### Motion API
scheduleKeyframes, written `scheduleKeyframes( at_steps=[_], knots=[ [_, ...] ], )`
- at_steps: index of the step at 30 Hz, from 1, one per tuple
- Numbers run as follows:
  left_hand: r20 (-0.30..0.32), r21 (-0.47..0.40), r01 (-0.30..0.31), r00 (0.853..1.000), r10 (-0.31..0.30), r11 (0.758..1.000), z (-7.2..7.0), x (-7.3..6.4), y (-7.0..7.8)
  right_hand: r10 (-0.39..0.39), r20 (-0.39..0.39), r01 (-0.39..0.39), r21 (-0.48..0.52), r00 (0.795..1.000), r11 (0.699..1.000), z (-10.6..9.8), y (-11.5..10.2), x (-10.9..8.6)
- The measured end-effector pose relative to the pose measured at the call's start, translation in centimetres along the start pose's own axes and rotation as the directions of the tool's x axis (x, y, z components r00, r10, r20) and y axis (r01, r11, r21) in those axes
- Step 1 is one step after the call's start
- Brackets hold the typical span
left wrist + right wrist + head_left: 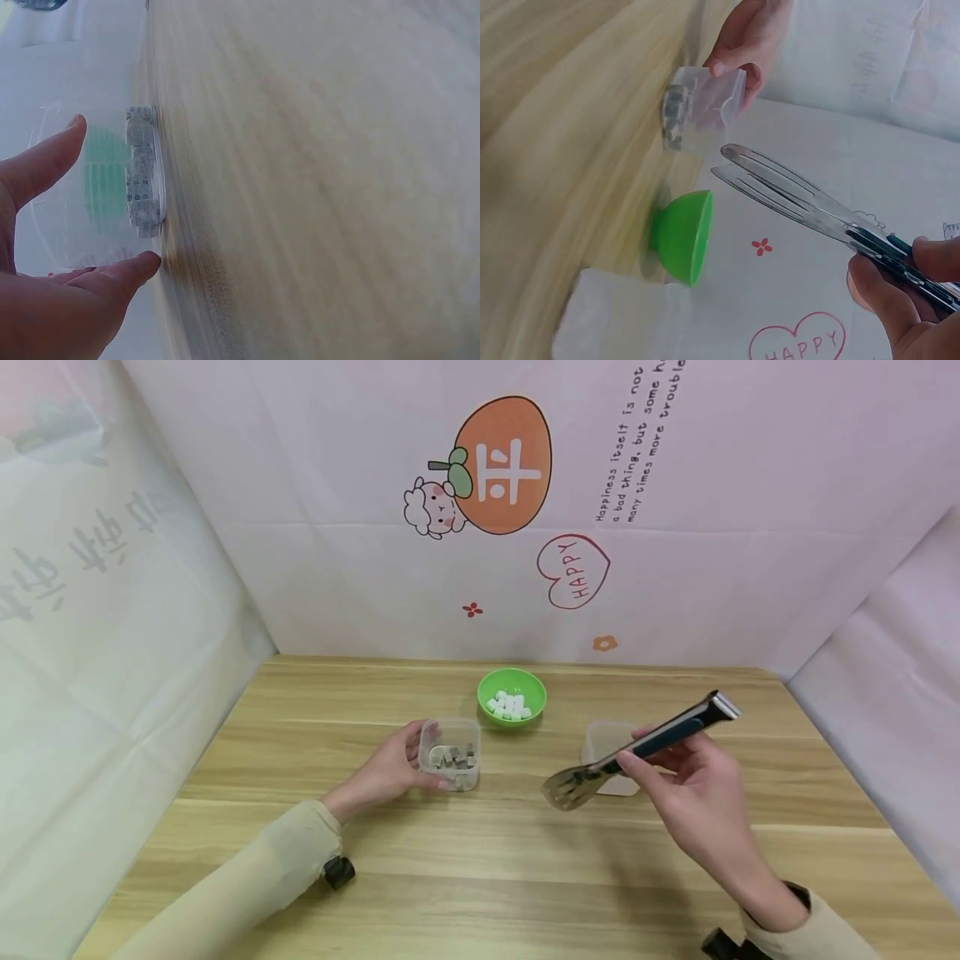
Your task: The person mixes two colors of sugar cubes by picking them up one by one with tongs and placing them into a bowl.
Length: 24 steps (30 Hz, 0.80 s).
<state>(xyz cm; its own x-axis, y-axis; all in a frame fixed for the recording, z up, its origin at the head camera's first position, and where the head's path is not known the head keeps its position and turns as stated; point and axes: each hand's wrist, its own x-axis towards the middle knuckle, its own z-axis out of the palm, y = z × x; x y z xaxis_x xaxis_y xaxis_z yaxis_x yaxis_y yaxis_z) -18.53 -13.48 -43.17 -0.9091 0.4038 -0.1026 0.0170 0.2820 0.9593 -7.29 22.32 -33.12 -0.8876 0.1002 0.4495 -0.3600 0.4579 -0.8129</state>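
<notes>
In the head view, a clear container (455,732) is being gripped at its left side by the left hand (390,768), left of the frame's centre, thumb and fingers being curved round its walls. Small grey cubes (456,758) are being held in a loose heap on its bottom. At right, the handle of metal tongs (672,732) with dark grips is being pinched by the right hand (697,781), the slotted ends being pointed to the lower left. A second clear container (602,737) is being partly hidden behind them. Near the centre, white cubes (512,705) are being held in a green bowl (511,679).

In the left wrist view, the container is being spanned by separated digits at left, the grey cubes being shown along its base and green through its wall.

In the right wrist view, the tongs are being pinched at lower right; their ends are being kept slightly apart, nothing being gripped between them. The bowl is being shown lower left of centre.
</notes>
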Motion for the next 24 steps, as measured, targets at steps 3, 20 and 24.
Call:
scheduleKeyframes(
  at_steps=[3,20,24],
  knots=[
    [0.003,-0.004,0.000,1.000,0.000,1.000,0.0,0.0,0.0,-0.024,0.004,0.024,0.022,1.000,0.999,0.9,-0.6,1.2],
    [0.003,-0.005,-0.011,1.000,0.011,1.000,0.1,0.4,-0.2,-0.113,0.108,0.092,0.182,0.988,0.979,8.4,-2.5,6.0],
    [0.003,-0.018,-0.023,1.000,0.023,1.000,0.1,0.2,-0.3,-0.119,0.135,0.092,0.191,0.984,0.977,10.0,-2.7,6.5]
  ],
)
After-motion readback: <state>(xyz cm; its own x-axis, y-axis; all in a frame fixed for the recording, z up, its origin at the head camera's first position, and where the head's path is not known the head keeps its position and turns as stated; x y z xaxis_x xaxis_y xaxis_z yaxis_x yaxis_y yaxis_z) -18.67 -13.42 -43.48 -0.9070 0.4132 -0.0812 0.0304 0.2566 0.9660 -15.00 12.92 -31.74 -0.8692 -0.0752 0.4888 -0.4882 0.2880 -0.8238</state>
